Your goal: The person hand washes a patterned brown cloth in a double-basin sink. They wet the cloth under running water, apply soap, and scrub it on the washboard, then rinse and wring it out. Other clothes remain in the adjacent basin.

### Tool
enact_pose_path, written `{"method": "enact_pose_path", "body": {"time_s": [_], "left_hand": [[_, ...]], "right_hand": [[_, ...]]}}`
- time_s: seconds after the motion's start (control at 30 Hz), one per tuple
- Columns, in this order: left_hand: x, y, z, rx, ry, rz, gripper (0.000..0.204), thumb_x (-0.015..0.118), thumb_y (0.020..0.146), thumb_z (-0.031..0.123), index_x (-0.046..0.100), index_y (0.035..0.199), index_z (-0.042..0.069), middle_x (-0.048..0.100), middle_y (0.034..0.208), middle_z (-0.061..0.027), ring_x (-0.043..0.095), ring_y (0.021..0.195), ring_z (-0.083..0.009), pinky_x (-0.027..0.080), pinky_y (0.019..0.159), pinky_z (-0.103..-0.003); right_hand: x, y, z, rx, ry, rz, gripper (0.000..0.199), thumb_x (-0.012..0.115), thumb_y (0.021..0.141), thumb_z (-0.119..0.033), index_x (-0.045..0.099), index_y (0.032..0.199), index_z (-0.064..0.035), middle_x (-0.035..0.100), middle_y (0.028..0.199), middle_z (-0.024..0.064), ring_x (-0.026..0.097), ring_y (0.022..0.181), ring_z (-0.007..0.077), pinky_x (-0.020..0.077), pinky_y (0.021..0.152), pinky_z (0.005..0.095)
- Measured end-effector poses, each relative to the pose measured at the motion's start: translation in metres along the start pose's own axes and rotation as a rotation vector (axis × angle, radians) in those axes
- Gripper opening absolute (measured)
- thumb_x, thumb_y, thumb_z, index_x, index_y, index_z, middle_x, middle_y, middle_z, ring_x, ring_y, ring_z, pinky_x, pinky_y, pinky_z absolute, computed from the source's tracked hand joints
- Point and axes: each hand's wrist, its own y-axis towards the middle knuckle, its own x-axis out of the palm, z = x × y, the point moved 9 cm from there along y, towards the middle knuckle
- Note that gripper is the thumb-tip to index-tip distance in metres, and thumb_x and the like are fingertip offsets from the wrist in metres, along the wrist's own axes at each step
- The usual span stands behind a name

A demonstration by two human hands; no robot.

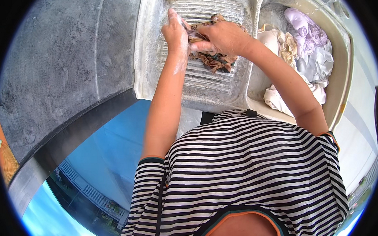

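outdoor concrete ribbed washboard (pixel 212 82): left hand (pixel 175 33) and right hand (pixel 219 35) both clench patterned cloth (pixel 212 59) against ridges for friction, rinsed laundry (pixel 307 51) parked in basin (pixel 341 71) alongside.

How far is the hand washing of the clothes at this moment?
In hand: both hands, the left hand and the right hand, press a brown patterned wet cloth on the ribbed grey washboard; the left forearm carries soap foam. Left, or perhaps already washed: a heap of white and lilac garments lies in the beige basin beside it. Which it is cannot be told.
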Motion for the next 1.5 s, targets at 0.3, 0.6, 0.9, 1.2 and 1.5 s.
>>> {"method": "enact_pose_path", "body": {"time_s": [0.3, 0.6, 0.9, 1.2, 1.5], "left_hand": [[-0.015, 0.0, -0.008, 0.392, 0.515, -0.302, 0.054, 0.079, 0.084, 0.052, 0.074, 0.105, 0.003, 0.075, 0.089, -0.0117, 0.065, 0.075, -0.0171, 0.052, 0.068, -0.033], [0.016, 0.014, -0.066, -0.579, -1.067, -1.035, 0.053, 0.05, 0.102, 0.054, 0.061, 0.114, 0.004, 0.066, 0.107, -0.0108, 0.065, 0.099, -0.0226, 0.051, 0.095, -0.043], [0.051, -0.044, -0.017, -0.449, -0.67, -0.303, 0.028, 0.044, 0.105, 0.032, 0.059, 0.11, 0.008, 0.062, 0.099, -0.0086, 0.062, 0.093, -0.0208, 0.054, 0.086, -0.038], [0.016, -0.024, -0.027, -0.302, -0.482, -0.229, 0.038, 0.053, 0.103, 0.044, 0.055, 0.108, 0.006, 0.063, 0.102, -0.0104, 0.064, 0.093, -0.0244, 0.055, 0.083, -0.041], [0.002, -0.024, 0.062, 0.622, -0.084, -0.335, 0.053, 0.063, 0.097, 0.053, 0.066, 0.103, 0.0, 0.067, 0.095, -0.0018, 0.061, 0.088, -0.0098, 0.05, 0.08, -0.027]], "right_hand": [[-0.093, -0.018, 0.082, -0.07, 1.31, 0.496, 0.014, 0.066, 0.092, -0.014, 0.069, 0.095, -0.0011, 0.064, 0.091, 0.0007, 0.057, 0.083, 0.0115, 0.0464, 0.079, 0.0285], [-0.011, -0.017, -0.094, -0.26, 0.17, 0.583, 0.03, 0.071, 0.091, -0.036, 0.065, 0.078, -0.0096, 0.061, 0.066, 0.0089, 0.064, 0.062, 0.0207, 0.0546, 0.064, 0.0346], [-0.024, 0.022, -0.006, 0.265, 0.151, 0.821, 0.04, 0.066, 0.094, -0.04, 0.058, 0.073, -0.0066, 0.062, 0.062, 0.0163, 0.064, 0.053, 0.0354, 0.052, 0.05, 0.0434], [-0.016, 0.03, 0.002, 0.09, 0.157, 0.576, 0.047, 0.067, 0.092, -0.052, 0.061, 0.084, -0.0061, 0.062, 0.064, 0.0131, 0.064, 0.057, 0.0336, 0.0513, 0.053, 0.0423], [-0.083, 0.016, -0.015, -0.028, 0.777, 0.339, 0.023, 0.066, 0.098, -0.028, 0.074, 0.098, -0.0075, 0.071, 0.086, -0.0004, 0.062, 0.077, 0.0061, 0.0521, 0.069, 0.0277]]}}
